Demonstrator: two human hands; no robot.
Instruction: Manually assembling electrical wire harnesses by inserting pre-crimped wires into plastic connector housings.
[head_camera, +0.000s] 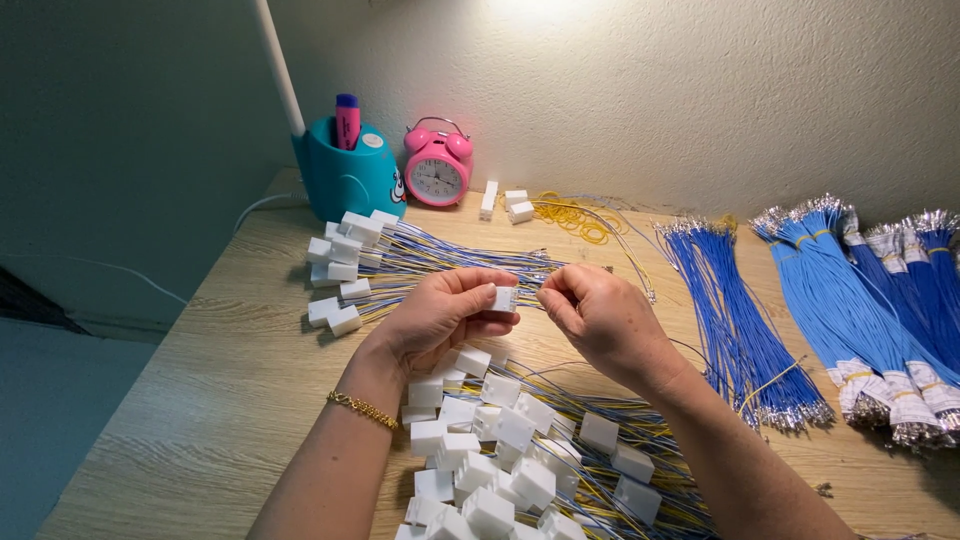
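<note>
Small white connector housing (505, 298): pinched at the fingertips of the left hand (440, 315), lifted above the table (200, 400), near the middle of the view. Open face turned rightward, toward the right hand (600, 320), long axis roughly level and running left to right between the two hands. Left hand closed around the housing, thumb on top, fingers curled beneath. Right hand just beside it, almost touching, fingertips pressed together as if on a thin wire (548, 295); too fine to make out clearly whether a wire end is actually held. Right hand the nearer one to the housing's open side; left hand behind it, acting as the holder.

Directly below the hands, toward the near edge: a heap of finished white housings with blue and yellow wires (520, 470) trailing out to the right. Beyond the hands, a second batch of wired housings (345, 270), plugs to the left, wires fanned right. Further right, loose blue wires (740, 320) with metal terminals lying lengthways, then bundled blue wires (860, 300) banded with paper. At the far edge by the wall: a pink alarm clock (437, 170), a teal pen holder (348, 175) with a pink marker, yellow rubber bands (580, 218), two spare white housings (505, 200). Gold bracelet (362, 408) on the left wrist.
</note>
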